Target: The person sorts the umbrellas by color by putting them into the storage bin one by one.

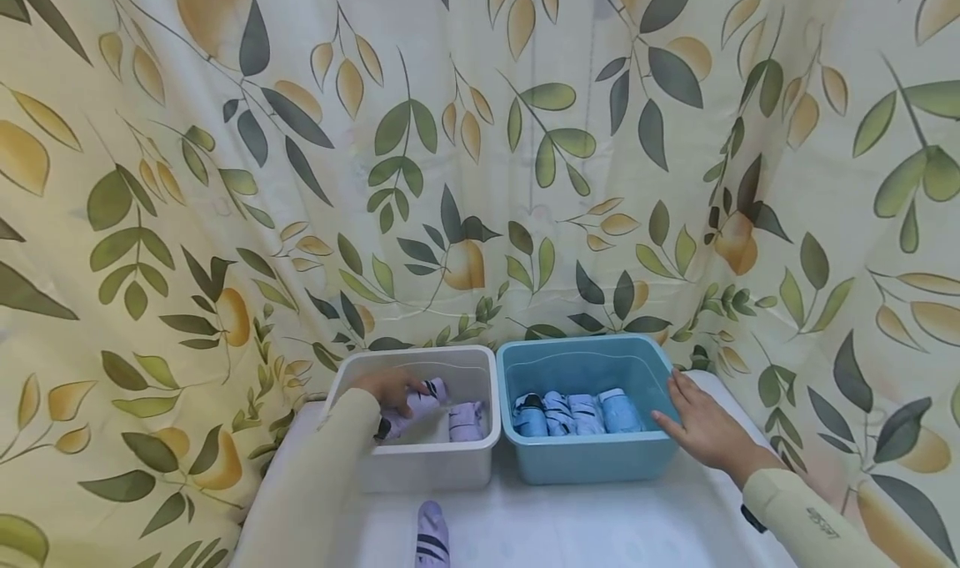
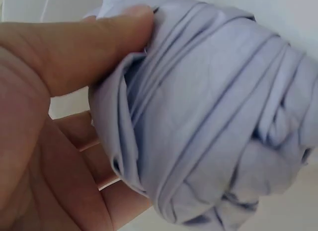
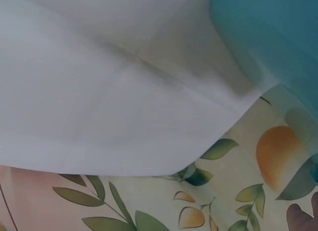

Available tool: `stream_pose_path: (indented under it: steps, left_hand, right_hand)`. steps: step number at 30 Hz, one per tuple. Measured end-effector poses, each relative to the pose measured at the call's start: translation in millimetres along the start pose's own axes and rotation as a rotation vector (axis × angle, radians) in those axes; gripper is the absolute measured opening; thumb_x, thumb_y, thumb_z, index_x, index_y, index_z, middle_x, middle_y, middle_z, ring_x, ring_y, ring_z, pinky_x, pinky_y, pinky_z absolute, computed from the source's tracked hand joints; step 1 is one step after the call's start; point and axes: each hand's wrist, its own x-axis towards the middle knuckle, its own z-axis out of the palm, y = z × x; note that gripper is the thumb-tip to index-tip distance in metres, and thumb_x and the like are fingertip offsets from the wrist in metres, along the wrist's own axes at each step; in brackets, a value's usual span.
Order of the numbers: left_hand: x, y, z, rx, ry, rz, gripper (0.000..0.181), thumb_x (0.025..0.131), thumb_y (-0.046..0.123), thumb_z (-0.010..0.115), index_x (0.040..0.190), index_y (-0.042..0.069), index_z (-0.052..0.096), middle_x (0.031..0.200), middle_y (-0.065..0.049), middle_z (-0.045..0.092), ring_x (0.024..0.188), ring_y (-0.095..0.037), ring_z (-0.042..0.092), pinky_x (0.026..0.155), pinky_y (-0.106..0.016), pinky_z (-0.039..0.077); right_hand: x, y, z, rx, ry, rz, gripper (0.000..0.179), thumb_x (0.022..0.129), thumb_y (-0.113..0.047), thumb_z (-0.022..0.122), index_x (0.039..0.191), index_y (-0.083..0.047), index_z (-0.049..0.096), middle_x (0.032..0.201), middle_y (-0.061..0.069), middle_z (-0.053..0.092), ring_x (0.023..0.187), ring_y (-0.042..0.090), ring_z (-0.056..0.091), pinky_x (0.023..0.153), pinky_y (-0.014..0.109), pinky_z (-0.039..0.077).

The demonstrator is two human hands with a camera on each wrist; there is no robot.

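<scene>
My left hand (image 1: 388,387) reaches into the light grey bin (image 1: 427,472) and grips a rolled lavender cloth (image 2: 208,107) with dark stripes. In the left wrist view its thumb lies on top of the roll, with the other fingers behind and under it. Another lavender roll (image 1: 467,422) sits at the bin's right side. My right hand (image 1: 705,422) lies against the right rim of the blue bin (image 1: 592,461), fingers straight and holding nothing. Several blue rolled cloths (image 1: 585,414) stand in a row inside that bin.
A striped lavender roll (image 1: 432,536) lies on the white table (image 1: 570,526) in front of the grey bin. The two bins stand side by side. A leaf-patterned curtain (image 1: 480,176) hangs behind and on both sides.
</scene>
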Motion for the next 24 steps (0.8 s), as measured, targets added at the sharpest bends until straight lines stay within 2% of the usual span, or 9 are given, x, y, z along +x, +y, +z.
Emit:
stream_pose_path:
  steps: [2,5,7,9,12,14,18,20,24]
  left_hand:
    - [3.0,4.2,2.6,-0.003,0.004,0.012,0.054,0.072,0.01,0.083,0.123,0.022,0.07,0.13,-0.007,0.06,0.111,-0.02,0.051,0.095,-0.036,0.041]
    - [6.0,6.5,7.7,-0.047,-0.031,-0.005,0.054,0.074,0.005,0.08,0.125,0.016,0.068,0.118,-0.008,0.062,0.092,-0.017,0.057,0.08,-0.029,0.047]
    - [9.4,5.0,12.8,-0.093,-0.062,-0.024,0.054,0.075,0.003,0.079,0.126,0.014,0.066,0.108,-0.007,0.062,0.077,-0.015,0.057,0.068,-0.026,0.048]
    - [14.5,-0.3,21.4,-0.135,-0.094,-0.024,0.054,0.076,0.002,0.078,0.127,0.011,0.064,0.105,-0.008,0.059,0.071,-0.015,0.057,0.062,-0.025,0.049]
    - [26.2,-14.8,39.8,-0.11,-0.074,0.026,0.053,0.074,0.008,0.08,0.125,0.01,0.065,0.111,-0.006,0.059,0.084,-0.014,0.056,0.073,-0.026,0.049]
    - [35.3,-27.1,54.6,-0.127,-0.071,0.05,0.053,0.073,0.01,0.081,0.123,0.009,0.065,0.113,-0.006,0.059,0.091,-0.014,0.055,0.08,-0.029,0.048]
    - [48.0,-43.1,76.2,-0.186,-0.096,0.02,0.055,0.069,0.009,0.082,0.121,0.009,0.064,0.102,-0.006,0.064,0.087,-0.016,0.06,0.079,-0.034,0.05]
    - [50.8,-43.6,79.5,-0.163,-0.115,0.001,0.055,0.07,0.009,0.081,0.122,0.009,0.063,0.098,-0.004,0.063,0.082,-0.016,0.061,0.076,-0.034,0.051]
    - [39.9,-16.7,66.5,-0.079,-0.122,-0.076,0.053,0.073,0.007,0.078,0.124,0.005,0.062,0.102,-0.006,0.065,0.089,-0.017,0.059,0.079,-0.034,0.05]
  right_hand:
    - [-1.4,1,0,0.0,-0.003,0.007,0.093,0.097,-0.06,0.039,0.145,0.017,0.021,0.154,0.034,0.014,0.14,0.05,0.015,0.108,0.065,0.018]
    - [-3.0,1,-1,0.0,0.0,0.013,0.093,0.097,-0.06,0.039,0.146,0.017,0.021,0.154,0.034,0.015,0.14,0.05,0.016,0.108,0.065,0.018]
    - [-3.6,1,-1,0.0,0.003,0.011,0.093,0.097,-0.06,0.039,0.146,0.017,0.022,0.154,0.033,0.015,0.139,0.05,0.016,0.108,0.065,0.019]
    - [-4.3,0,-1,0.003,0.008,0.005,0.092,0.097,-0.059,0.04,0.145,0.017,0.022,0.153,0.034,0.016,0.139,0.051,0.018,0.107,0.065,0.019]
    - [-4.2,-2,0,0.008,0.013,0.002,0.091,0.098,-0.059,0.04,0.145,0.017,0.023,0.154,0.033,0.016,0.139,0.051,0.019,0.107,0.065,0.02]
    - [-4.5,-4,0,0.013,0.006,0.002,0.091,0.098,-0.058,0.041,0.145,0.017,0.022,0.154,0.033,0.016,0.139,0.051,0.019,0.107,0.065,0.021]
    - [-5.4,-8,1,0.022,-0.008,0.009,0.092,0.097,-0.059,0.04,0.146,0.016,0.022,0.154,0.032,0.015,0.139,0.051,0.017,0.107,0.066,0.02]
    - [-5.5,-7,1,0.021,-0.007,0.01,0.092,0.097,-0.059,0.04,0.146,0.016,0.022,0.154,0.032,0.015,0.139,0.051,0.017,0.107,0.066,0.02]
    - [-4.7,-4,-1,0.003,0.016,0.007,0.09,0.098,-0.058,0.041,0.146,0.017,0.023,0.154,0.033,0.016,0.139,0.051,0.018,0.107,0.065,0.021]
